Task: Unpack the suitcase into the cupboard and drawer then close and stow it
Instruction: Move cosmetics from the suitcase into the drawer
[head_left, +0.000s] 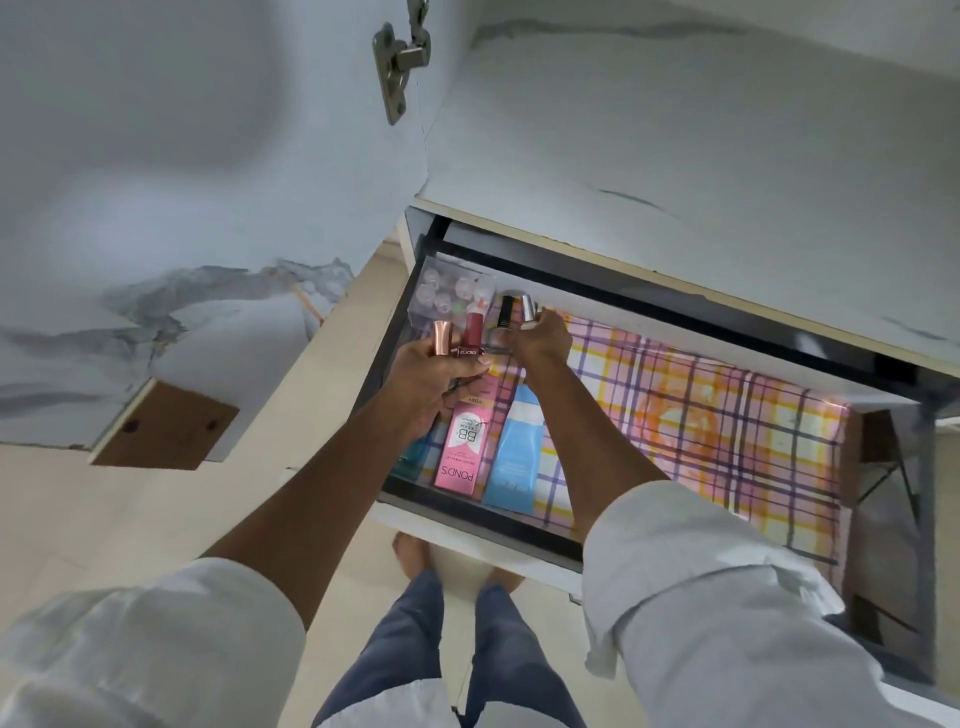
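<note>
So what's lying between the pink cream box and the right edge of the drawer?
In the head view, a light blue packet lies right beside the pink cream box. Past it there is only the checked drawer liner up to the drawer side.

Both arms extend forward and downward, forearms bare, with pale white sleeves rolled to just below the elbows. The forearms converge so that the two hands sit close together, nearly touching. The left hand (434, 376) is palm-up to the inside, fingers curled around a cluster of small cosmetic bottles (460, 340), including one with a rose-gold cap and one of dark red. The right hand (540, 335) is turned knuckles-up, fingers bent down and pinching a small bottle with a silver cap (529, 312). Both wrists are roughly straight. Below, two legs in blue-grey trousers stand with bare feet.
</note>
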